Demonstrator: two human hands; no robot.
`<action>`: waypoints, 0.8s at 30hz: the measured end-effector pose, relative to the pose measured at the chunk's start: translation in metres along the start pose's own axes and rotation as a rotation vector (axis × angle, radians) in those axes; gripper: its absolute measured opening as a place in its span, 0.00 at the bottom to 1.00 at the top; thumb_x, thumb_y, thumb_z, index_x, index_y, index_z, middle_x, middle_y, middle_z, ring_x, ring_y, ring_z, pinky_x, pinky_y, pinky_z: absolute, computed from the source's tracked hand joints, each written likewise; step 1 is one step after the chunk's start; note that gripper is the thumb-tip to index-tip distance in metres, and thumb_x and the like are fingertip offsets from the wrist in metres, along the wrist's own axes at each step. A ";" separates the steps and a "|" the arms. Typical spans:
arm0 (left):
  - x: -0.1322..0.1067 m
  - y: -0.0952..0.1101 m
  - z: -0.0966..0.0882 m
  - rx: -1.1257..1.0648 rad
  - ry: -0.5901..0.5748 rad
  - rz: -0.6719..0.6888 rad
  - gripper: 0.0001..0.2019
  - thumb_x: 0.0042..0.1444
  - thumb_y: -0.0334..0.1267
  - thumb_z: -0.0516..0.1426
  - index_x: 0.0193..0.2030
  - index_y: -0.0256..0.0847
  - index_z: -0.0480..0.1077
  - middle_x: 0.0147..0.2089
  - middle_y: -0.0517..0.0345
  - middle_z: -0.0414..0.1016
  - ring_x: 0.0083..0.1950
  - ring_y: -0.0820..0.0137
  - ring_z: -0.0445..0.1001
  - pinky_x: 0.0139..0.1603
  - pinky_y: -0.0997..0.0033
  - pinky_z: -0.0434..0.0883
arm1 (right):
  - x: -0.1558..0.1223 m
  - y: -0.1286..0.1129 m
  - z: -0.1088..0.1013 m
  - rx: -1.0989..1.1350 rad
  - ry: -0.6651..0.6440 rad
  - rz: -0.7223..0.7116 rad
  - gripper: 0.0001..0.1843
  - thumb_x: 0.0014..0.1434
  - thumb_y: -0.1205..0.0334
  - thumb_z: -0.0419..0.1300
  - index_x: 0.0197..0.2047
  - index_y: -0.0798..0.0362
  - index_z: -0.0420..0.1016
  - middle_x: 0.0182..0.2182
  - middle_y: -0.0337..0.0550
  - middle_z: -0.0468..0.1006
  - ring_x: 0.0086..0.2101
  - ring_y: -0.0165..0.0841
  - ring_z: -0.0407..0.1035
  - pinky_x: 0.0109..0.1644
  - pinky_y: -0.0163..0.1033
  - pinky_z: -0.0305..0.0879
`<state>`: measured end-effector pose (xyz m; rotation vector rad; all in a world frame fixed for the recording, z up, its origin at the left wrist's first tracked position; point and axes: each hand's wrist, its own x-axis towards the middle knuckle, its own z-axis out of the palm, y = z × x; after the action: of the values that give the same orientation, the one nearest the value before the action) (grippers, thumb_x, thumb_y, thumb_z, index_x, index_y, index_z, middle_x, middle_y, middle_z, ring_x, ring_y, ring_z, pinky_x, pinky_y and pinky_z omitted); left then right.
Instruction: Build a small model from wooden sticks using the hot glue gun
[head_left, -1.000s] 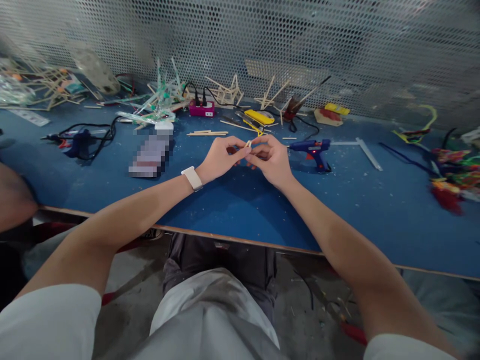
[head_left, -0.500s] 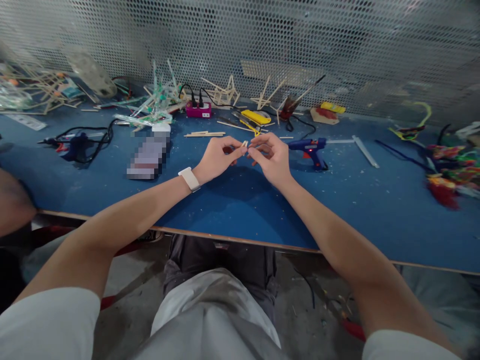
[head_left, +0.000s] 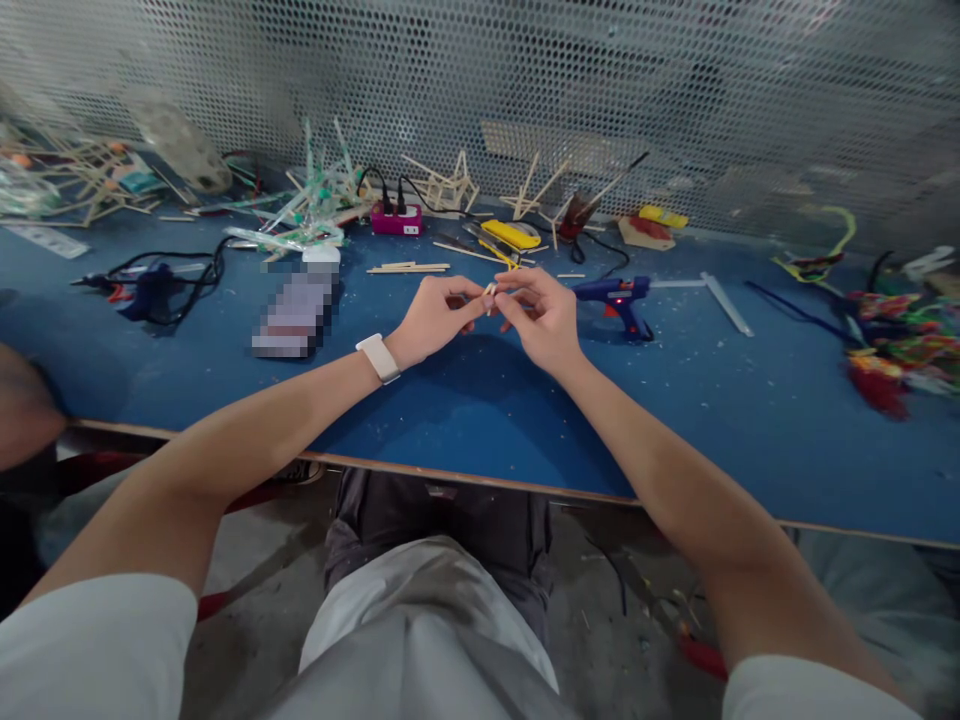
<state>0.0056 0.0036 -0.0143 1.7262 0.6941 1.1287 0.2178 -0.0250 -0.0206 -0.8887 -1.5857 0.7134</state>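
My left hand (head_left: 433,318), with a white watch on its wrist, and my right hand (head_left: 541,318) meet over the middle of the blue table (head_left: 480,400). Both pinch a small pale wooden stick piece (head_left: 490,293) between thumb and fingertips; the fingers of each hand are curled closed around it. The piece is held a little above the tabletop. A blue glue gun (head_left: 621,298) lies just right of my right hand. Loose wooden sticks (head_left: 409,268) lie just beyond my left hand.
A pink power strip (head_left: 399,222), a yellow cutter (head_left: 511,234) and stick constructions (head_left: 315,205) line the perforated metal wall. A second glue gun with black cable (head_left: 154,290) lies at left, coloured pipe cleaners (head_left: 896,345) at right. Another person's arm (head_left: 22,405) shows at the left edge.
The hands stay together on the stick piece; the fingers shift slightly and the view drifts a little. Nothing else on the table has moved.
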 end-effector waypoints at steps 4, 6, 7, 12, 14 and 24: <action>0.000 0.002 0.001 -0.043 0.006 -0.020 0.30 0.62 0.70 0.75 0.40 0.39 0.86 0.36 0.55 0.85 0.27 0.78 0.74 0.28 0.76 0.73 | -0.001 -0.002 -0.001 -0.022 -0.020 0.015 0.31 0.68 0.26 0.74 0.61 0.38 0.88 0.51 0.44 0.90 0.40 0.38 0.86 0.33 0.42 0.83; 0.000 0.003 0.002 -0.052 0.011 -0.039 0.30 0.61 0.69 0.76 0.40 0.40 0.86 0.36 0.55 0.85 0.27 0.78 0.74 0.28 0.76 0.73 | -0.001 -0.005 -0.001 -0.031 -0.021 0.028 0.32 0.67 0.24 0.73 0.60 0.38 0.89 0.52 0.44 0.90 0.40 0.39 0.86 0.33 0.43 0.83; 0.000 0.004 0.002 -0.053 0.012 -0.049 0.29 0.60 0.69 0.77 0.39 0.40 0.86 0.36 0.55 0.85 0.27 0.78 0.74 0.28 0.75 0.72 | -0.001 -0.006 -0.001 -0.035 -0.021 0.035 0.33 0.66 0.23 0.73 0.60 0.38 0.90 0.52 0.44 0.90 0.40 0.38 0.86 0.33 0.43 0.83; 0.000 0.006 0.003 -0.065 0.011 -0.072 0.29 0.59 0.68 0.78 0.38 0.40 0.85 0.35 0.55 0.84 0.27 0.78 0.73 0.28 0.76 0.72 | -0.001 -0.009 -0.001 -0.037 -0.022 0.052 0.35 0.64 0.22 0.74 0.61 0.37 0.89 0.52 0.43 0.91 0.38 0.37 0.85 0.33 0.43 0.83; 0.000 0.007 0.003 -0.067 0.015 -0.077 0.30 0.59 0.68 0.78 0.38 0.39 0.85 0.34 0.55 0.84 0.27 0.78 0.73 0.28 0.76 0.72 | -0.001 -0.010 -0.001 -0.041 -0.023 0.050 0.35 0.64 0.22 0.74 0.61 0.38 0.89 0.51 0.43 0.91 0.38 0.37 0.85 0.33 0.43 0.83; 0.000 0.010 0.004 -0.075 0.026 -0.078 0.29 0.57 0.67 0.79 0.36 0.40 0.84 0.33 0.57 0.82 0.26 0.79 0.72 0.28 0.76 0.71 | -0.001 -0.008 0.001 -0.035 -0.020 0.040 0.33 0.66 0.23 0.73 0.58 0.40 0.89 0.49 0.44 0.90 0.38 0.37 0.85 0.32 0.41 0.82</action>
<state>0.0091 -0.0020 -0.0053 1.6103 0.7198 1.1121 0.2158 -0.0303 -0.0144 -0.9440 -1.6064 0.7273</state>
